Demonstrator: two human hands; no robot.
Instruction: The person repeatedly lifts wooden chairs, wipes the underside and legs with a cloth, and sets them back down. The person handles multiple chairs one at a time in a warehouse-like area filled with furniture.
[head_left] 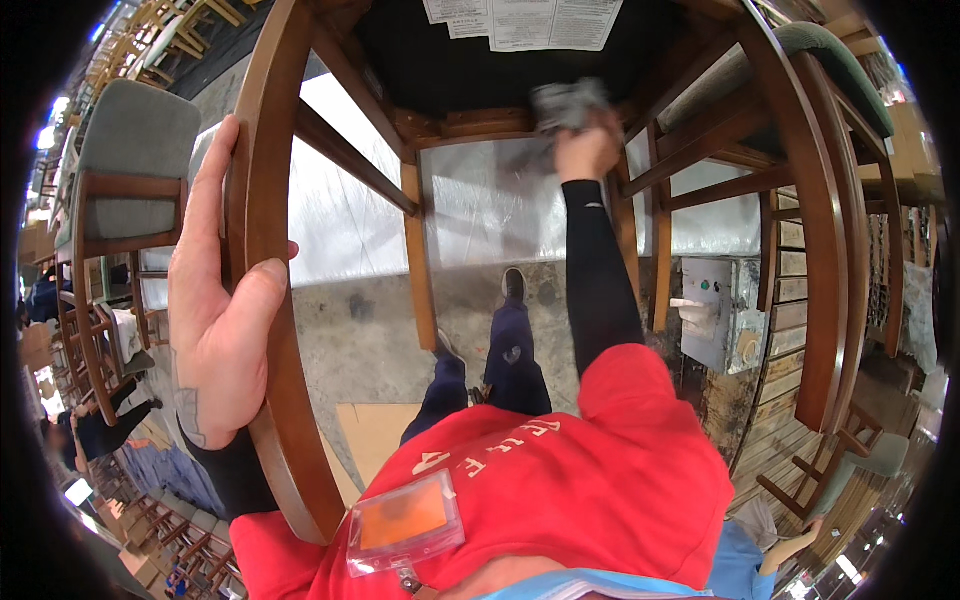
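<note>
A brown wooden chair point(270, 250) is tipped so that its dark underside point(450, 75) faces me, with white printed labels point(550, 22) on it. My left hand point(222, 320) wraps round one of the chair's long legs, thumb on the near side and fingers along the outer side. My right hand point(588, 150), blurred by motion, holds a grey cloth point(570, 102) against or just above the wooden rail point(480, 125) at the seat's edge. Whether the cloth touches the wood I cannot tell.
Grey upholstered chairs point(135, 150) stand on the left, and more at the right. A grey metal box with buttons point(708, 315) is beside slatted wood point(780, 380). Cardboard point(375, 430) lies on the floor near my feet. Other people point(95, 440) appear at the left and lower right.
</note>
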